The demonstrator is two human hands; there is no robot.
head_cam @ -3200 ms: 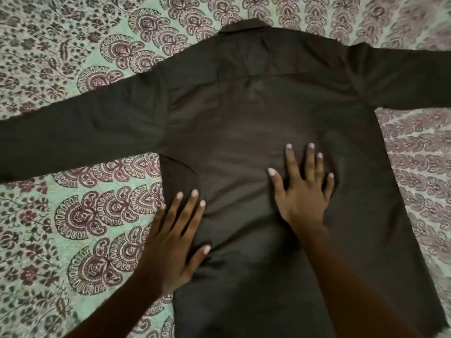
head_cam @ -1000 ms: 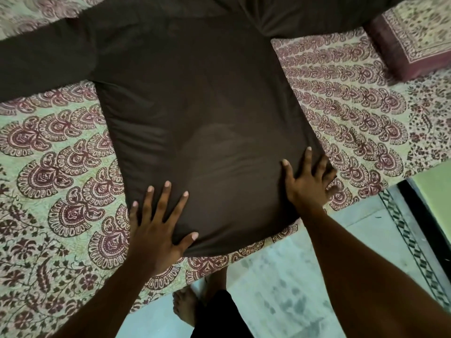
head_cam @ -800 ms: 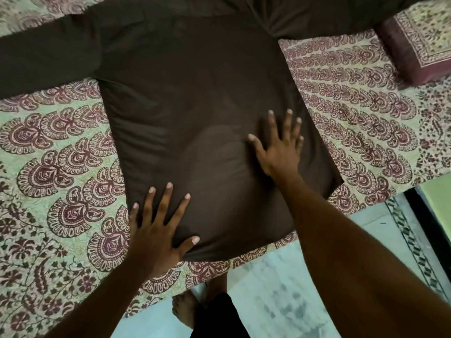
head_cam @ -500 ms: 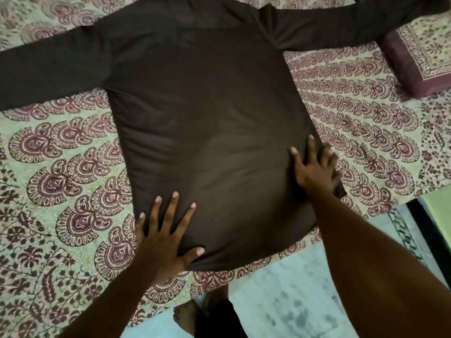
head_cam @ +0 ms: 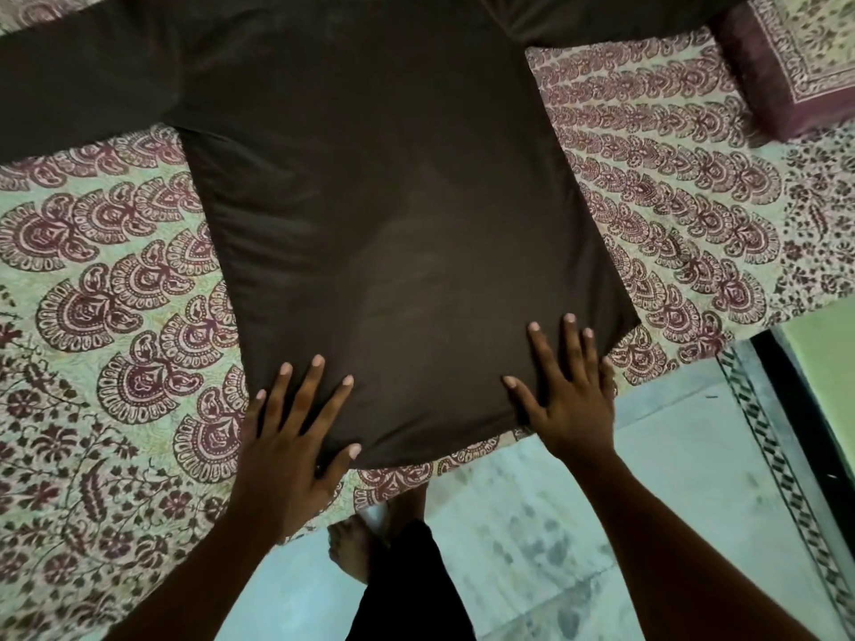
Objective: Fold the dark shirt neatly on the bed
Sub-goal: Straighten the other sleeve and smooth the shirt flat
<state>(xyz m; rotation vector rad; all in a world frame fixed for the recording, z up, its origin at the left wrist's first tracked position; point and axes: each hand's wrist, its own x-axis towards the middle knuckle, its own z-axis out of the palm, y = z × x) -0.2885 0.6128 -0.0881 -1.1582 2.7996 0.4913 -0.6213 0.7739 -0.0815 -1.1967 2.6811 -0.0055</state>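
The dark shirt [head_cam: 393, 224] lies spread flat on the bed, back side up, its sleeves stretched out to the left and right near the top of the view. My left hand [head_cam: 291, 437] lies flat with spread fingers on the shirt's near left corner, partly on the bedsheet. My right hand [head_cam: 566, 390] presses flat on the hem near the right corner, fingers straight and spread. Neither hand grips the cloth. The collar is out of view.
The bed wears a pale green sheet with maroon paisley print [head_cam: 115, 316]. A maroon-edged pillow [head_cam: 796, 57] sits at the top right. The bed's near edge runs just below the hem; beyond it are a pale tiled floor [head_cam: 578, 525] and my bare foot [head_cam: 356, 548].
My right hand slid from the shirt's right edge down and left onto the hem. My left hand stayed flat on the near left corner. The view tilted down slightly.
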